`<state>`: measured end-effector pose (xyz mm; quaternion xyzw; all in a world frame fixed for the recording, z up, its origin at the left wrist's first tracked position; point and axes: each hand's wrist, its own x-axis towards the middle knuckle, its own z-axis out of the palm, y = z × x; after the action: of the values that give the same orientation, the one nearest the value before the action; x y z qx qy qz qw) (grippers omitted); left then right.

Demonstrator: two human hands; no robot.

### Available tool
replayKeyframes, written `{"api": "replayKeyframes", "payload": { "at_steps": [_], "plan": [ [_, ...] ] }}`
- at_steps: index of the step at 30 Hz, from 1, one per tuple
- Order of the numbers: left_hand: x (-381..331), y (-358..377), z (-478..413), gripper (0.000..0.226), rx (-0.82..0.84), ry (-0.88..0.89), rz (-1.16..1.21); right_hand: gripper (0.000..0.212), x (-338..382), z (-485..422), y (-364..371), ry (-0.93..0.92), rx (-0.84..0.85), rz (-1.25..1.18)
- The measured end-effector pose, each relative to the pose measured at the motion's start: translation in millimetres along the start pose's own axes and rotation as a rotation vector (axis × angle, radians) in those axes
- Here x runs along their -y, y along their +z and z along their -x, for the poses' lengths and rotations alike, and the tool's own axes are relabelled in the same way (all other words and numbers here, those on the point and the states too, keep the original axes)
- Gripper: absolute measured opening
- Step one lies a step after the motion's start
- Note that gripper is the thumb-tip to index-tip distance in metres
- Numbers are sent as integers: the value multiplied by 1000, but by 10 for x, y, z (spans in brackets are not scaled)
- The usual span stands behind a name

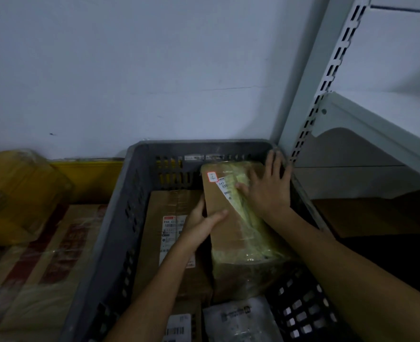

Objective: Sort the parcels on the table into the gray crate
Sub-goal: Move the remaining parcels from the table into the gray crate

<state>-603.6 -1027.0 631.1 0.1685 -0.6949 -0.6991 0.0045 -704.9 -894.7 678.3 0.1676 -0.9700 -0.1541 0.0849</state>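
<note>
Dim gray crate [120, 218]. In the crate's right half, a taped box [231, 233], gripped on its left edge by the left hand [201, 225] and pressed from above by the flat right hand [268, 191]. In the crate's left half, a flat box [159, 203]. At the crate's near end, a bag [238, 319].

Left grip [201, 225] and right grip [268, 191] are bare; both forearms bare too.

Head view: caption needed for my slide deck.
Left hand grips, right hand presses a long taped cardboard parcel inside the gray plastic crate.
</note>
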Motion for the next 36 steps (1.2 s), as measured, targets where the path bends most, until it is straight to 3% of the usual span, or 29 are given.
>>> {"api": "replayKeyframes", "payload": {
  "at_steps": [3, 8, 16, 23, 27, 36],
  "plan": [
    [15, -1, 31, 53, -28, 15, -21, 64, -9, 2, 31, -92, -14, -53],
    [-65, 24, 79, 49, -75, 17, -72, 64, 4, 14, -7, -94, 26, -24],
    [-492, -156, 505, 68, -155, 166, -685, 74, 95, 96, -324, -99, 29, -373],
    [-1021, -1056, 1079, 55, -422, 434, -931, 81, 617, 264, -1088, -286, -154, -680],
    [-1029, -1768, 1546, 58, -545, 350, -975, 82, 1121, 394, -1666, -466, -246, -697],
    [-732, -3338, 2673, 58, -809, 92, -980, 81, 2623, 917, -2418, -700, -217, -856]
  ]
}}
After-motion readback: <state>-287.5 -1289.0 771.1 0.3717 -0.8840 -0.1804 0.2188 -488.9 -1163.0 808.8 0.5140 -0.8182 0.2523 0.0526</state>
